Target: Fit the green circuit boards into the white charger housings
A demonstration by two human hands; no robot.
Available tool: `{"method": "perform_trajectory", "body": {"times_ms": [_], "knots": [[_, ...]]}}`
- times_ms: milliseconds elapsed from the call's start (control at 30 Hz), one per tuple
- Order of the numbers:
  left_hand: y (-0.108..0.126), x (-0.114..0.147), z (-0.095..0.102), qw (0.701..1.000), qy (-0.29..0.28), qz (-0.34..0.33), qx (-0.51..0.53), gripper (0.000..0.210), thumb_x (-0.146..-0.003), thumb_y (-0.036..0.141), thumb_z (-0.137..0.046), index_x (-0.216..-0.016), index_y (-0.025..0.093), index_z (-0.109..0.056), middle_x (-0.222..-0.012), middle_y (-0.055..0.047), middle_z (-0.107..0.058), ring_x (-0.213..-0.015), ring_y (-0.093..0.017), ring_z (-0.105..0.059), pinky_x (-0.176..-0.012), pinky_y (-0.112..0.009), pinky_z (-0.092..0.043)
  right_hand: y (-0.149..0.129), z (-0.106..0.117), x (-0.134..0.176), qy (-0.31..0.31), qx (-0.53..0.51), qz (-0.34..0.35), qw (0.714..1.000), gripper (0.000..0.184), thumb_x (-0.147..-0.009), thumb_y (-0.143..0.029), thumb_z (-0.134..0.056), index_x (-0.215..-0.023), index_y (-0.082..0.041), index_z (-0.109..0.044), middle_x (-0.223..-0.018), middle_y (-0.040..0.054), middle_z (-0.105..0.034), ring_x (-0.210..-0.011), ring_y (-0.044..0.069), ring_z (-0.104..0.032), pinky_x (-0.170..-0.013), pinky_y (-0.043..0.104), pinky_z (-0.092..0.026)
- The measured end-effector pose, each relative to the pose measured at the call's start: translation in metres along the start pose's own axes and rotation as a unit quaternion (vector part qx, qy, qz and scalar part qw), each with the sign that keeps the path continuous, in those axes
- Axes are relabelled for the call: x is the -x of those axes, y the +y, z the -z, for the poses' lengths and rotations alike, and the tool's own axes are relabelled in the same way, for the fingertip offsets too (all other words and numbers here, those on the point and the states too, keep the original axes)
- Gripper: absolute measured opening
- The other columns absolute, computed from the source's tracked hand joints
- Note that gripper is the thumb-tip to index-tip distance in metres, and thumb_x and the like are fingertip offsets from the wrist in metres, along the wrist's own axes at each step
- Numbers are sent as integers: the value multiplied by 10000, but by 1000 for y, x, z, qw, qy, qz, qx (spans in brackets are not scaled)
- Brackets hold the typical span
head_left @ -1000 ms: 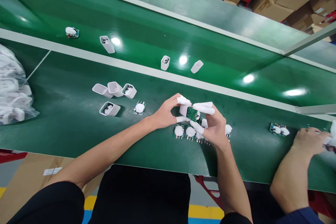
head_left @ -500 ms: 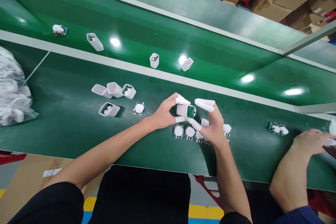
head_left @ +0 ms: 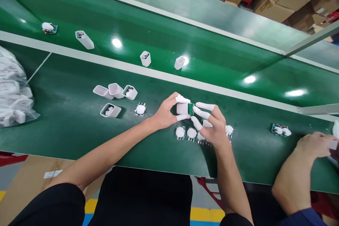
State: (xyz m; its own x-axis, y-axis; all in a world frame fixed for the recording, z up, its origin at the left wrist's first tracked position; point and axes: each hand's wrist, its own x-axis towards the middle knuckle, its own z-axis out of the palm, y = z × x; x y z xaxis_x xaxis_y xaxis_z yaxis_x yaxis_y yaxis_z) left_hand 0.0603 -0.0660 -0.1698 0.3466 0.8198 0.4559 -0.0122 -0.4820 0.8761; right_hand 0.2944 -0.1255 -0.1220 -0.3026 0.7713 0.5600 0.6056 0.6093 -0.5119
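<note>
My left hand (head_left: 166, 113), with white finger cots on thumb and fingertip, pinches a white plastic housing (head_left: 182, 108) lying sideways just over the bench. A green circuit board (head_left: 190, 108) sticks out of the housing's right end, partly inside it. My right hand (head_left: 216, 127), also in white finger cots, has its thumb and a fingertip at the board's outer end; its index finger stretches above. Below the hands lie several circuit boards with round white tops, such as one board (head_left: 180, 132) at the left of the group. Some are hidden by my right hand.
Left on the bench stand several white housings (head_left: 115, 90), some holding boards, and a loose board (head_left: 140, 109). A plastic bag of white parts (head_left: 12, 91) lies far left. More housings (head_left: 145, 58) rest on the green strip behind a rail. A co-worker's arm (head_left: 299, 162) is at right.
The housings and board on the green strip have shifted left. My right fingers have closed in on the board's end, and less of the board shows outside the housing.
</note>
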Motion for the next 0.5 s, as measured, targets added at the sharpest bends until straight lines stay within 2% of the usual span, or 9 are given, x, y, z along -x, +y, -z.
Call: {"method": "perform_trajectory", "body": {"times_ms": [300,433,500], "knots": [[-2,1,2,1000,-12,2,-13,453,-932,473,-919,-1300,252,-773,-1123,-66,-688,-1007,-218,-681,-874,-385,-605,-2,-1,-2,-29,25,13,999,505,-981,-213,-839,-1443,-386,-732,-1377,105,-781,-1150,332,-761,-903,553,-635],[-4,3,2,1000,-20,-7,-14,433,-964,445,-887,-1332,252,-765,-1132,-73,-689,-1014,-224,-679,-858,-382,-601,-2,-5,-4,-47,40,12,998,388,-989,-226,-823,-1343,-376,-774,-1343,86,-800,-1065,311,-753,-852,518,-607],[-4,4,1,1000,-21,-6,-18,431,-963,447,-887,-1325,248,-766,-1133,-76,-691,-1019,-228,-678,-854,-382,-601,-2,-6,-4,-42,45,19,998,388,-992,-227,-822,-1348,-375,-772,-1347,85,-801,-1064,304,-754,-858,510,-603]]}}
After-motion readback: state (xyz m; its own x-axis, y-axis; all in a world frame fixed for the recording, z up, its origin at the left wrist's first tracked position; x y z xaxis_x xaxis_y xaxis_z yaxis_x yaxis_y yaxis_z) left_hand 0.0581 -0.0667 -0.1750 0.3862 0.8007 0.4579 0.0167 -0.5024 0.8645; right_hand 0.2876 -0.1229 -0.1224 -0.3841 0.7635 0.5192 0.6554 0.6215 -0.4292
